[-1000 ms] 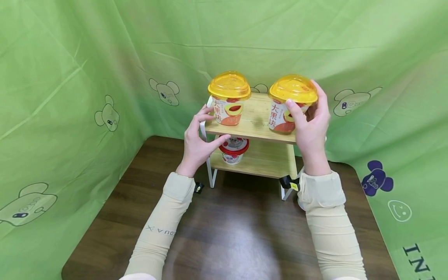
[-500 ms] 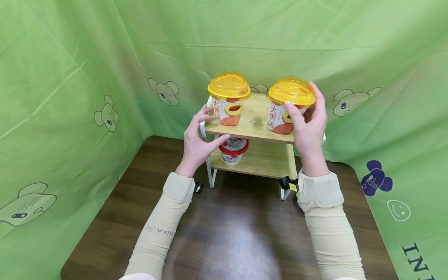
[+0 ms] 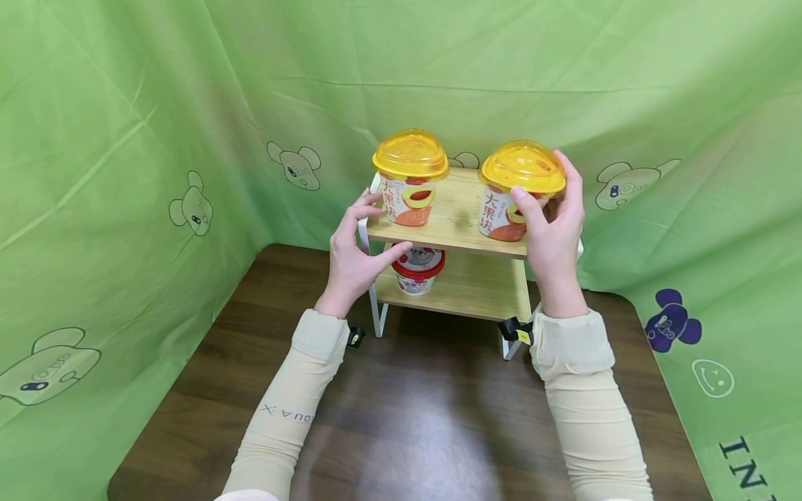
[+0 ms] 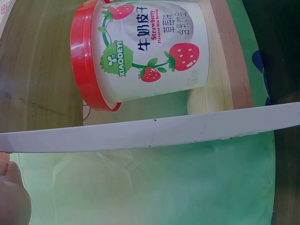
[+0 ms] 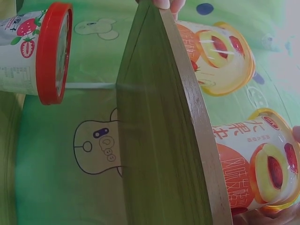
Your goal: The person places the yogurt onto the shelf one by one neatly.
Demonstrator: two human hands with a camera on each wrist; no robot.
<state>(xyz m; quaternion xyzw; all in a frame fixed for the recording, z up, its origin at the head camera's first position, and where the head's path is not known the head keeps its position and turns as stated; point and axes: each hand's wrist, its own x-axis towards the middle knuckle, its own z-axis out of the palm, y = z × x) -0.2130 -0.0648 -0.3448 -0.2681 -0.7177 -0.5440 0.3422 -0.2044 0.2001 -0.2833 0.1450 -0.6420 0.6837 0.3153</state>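
At far left, grips the upper board [image 3: 460, 212] by its left corner with a half-open left hand [image 3: 353, 254]. Has the left yellow-lidded cup [image 3: 410, 174] upright just right, on that board, and a red-lidded cup [image 3: 418, 280] on the lower board [image 3: 485, 285]. At right, clasps the right yellow-lidded cup [image 3: 515, 170] in a curled right hand [image 3: 557, 236], at the near edge; cannot tell if resting.
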